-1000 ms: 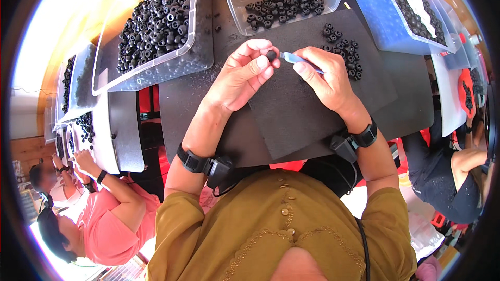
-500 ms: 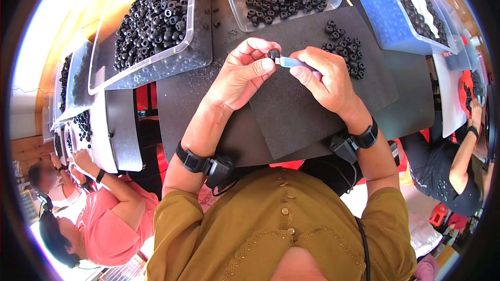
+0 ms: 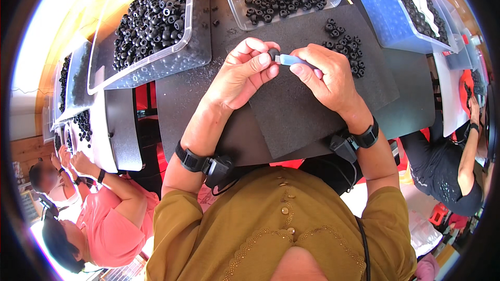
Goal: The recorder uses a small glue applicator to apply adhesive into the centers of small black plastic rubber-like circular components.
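Note:
Between the thumb and fingers of my left hand (image 3: 242,75) is a small round black part (image 3: 273,52), perhaps a rubber or plastic one. My right hand (image 3: 332,77) grips a slim trimming tool with a light blue handle (image 3: 290,60), possibly a small knife. Its short pale tip touches or nearly touches the black part; the exact contact is too small to tell. Both hands are above a dark square mat (image 3: 302,119). To the right of my right hand, a group of similar black parts (image 3: 350,49) lies on the mat.
A clear bin (image 3: 190,47) heaped with black parts stands at left. Another clear bin (image 3: 237,13), partly filled, is ahead. A bluish bin (image 3: 401,26) stands at far right. Dark crumbs dot the table (image 3: 179,104). Co-workers sit at the left (image 3: 117,203) and right (image 3: 442,169).
My left fingers have shifted slightly around the black part, turning it a little. The tool stays against or close to it in my right hand.

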The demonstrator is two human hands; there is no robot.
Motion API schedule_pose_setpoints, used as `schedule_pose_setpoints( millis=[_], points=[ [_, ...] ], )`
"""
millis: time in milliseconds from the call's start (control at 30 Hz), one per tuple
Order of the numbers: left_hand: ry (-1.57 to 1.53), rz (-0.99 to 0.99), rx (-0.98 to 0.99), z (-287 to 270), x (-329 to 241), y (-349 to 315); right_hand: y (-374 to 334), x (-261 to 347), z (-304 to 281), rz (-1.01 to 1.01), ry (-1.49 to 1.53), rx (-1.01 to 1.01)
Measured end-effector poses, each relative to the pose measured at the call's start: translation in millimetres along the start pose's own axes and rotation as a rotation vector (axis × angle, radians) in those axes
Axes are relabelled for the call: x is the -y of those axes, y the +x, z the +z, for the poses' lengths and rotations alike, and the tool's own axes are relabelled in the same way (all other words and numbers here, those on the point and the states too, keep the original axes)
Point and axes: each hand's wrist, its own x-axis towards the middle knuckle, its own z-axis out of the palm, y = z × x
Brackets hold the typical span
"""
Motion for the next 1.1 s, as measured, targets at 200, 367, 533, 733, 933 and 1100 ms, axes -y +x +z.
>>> schedule_pose_setpoints(
  millis=[200,367,533,733,933,1100],
  points=[
    [0.052,0.004,-0.039,-1,1,0,0,0,-1,0.019,-0.008,-0.003],
    [0.091,0.029,0.014,-1,-1,-1,-1,0,1,0.004,-0.001,-0.014],
    [0.154,0.043,0.05,0,-5,-1,-4,-1,1,-0.018,0.005,-0.015],
    [0.278,-0.003,0.197,17,2,-5,4,-29,-12,0.249,0.09,-0.314],
    [0.102,-0.092,0.042,4,-3,-1,-2,-11,-1,0.193,0.576,-0.048],
    [0.11,-0.136,0.067,1,2,2,2,-7,1,0.028,0.444,0.094]
  ],
)
